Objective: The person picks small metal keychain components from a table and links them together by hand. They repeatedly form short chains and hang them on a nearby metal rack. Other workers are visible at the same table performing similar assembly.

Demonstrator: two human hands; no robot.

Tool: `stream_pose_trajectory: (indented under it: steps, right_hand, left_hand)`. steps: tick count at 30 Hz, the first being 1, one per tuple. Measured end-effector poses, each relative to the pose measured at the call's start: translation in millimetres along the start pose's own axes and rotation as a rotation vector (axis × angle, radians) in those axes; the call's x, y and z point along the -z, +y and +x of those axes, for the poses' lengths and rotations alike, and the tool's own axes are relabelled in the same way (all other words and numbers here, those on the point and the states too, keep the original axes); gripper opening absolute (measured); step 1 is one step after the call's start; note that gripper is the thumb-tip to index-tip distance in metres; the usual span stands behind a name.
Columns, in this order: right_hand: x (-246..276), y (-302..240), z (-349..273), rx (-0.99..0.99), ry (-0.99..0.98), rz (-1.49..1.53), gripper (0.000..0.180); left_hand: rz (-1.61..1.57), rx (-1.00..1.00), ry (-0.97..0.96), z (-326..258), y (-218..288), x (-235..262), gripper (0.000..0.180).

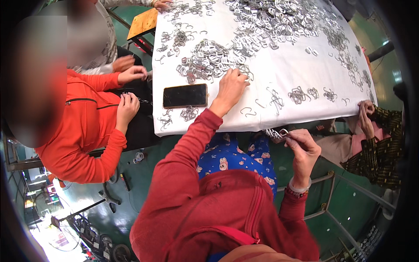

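Note:
My left hand (pixel 231 89) reaches onto the white-covered table, its fingers curled down at the right edge of a small heap of silver metal buckles (pixel 207 56). Whatever its fingertips grip is hidden. Off the table's front edge, my right hand (pixel 303 150) pinches a hook or ring at the end of a row of linked metal buckles (pixel 276 134). Loose wire hooks (pixel 248 112) lie on the cloth between my hands. Below my left wrist is a little cluster of wire hooks (pixel 189 113), beside a dark phone (pixel 185 95).
A large buckle pile (pixel 275 22) covers the far part of the table (pixel 288 65). More hook clusters (pixel 298 94) lie along the near right side. A person in an orange-red jacket (pixel 87 126) sits close on my left; another person's hands (pixel 366 115) are at the right corner.

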State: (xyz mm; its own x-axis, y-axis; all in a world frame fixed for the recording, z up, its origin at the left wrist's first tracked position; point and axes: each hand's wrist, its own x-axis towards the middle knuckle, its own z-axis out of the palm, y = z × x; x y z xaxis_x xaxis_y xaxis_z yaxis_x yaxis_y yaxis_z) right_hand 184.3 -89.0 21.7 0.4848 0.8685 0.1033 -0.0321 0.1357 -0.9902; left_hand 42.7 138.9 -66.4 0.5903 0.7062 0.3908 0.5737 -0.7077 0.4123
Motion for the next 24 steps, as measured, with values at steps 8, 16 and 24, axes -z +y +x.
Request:
stream_pose_trajectory:
  steps: [8, 16, 24]
  right_hand:
    - [-7.5, -6.0, -0.4, 0.052, -0.01, -0.039, 0.015]
    - [-7.8, 2.6, -16.6, -0.007, 0.056, -0.008, 0.013]
    - [-18.6, -8.0, -31.6, -0.002, 0.152, 0.108, 0.013]
  left_hand:
    - [0.065, 0.006, 0.008, 1.7, -0.1, -14.5, 0.007]
    - [-0.925, 0.192, -0.045, -46.1, 85.6, 66.1, 0.015]
    - [-0.769, -0.175, 0.018, -72.7, 137.1, 87.1, 0.012]
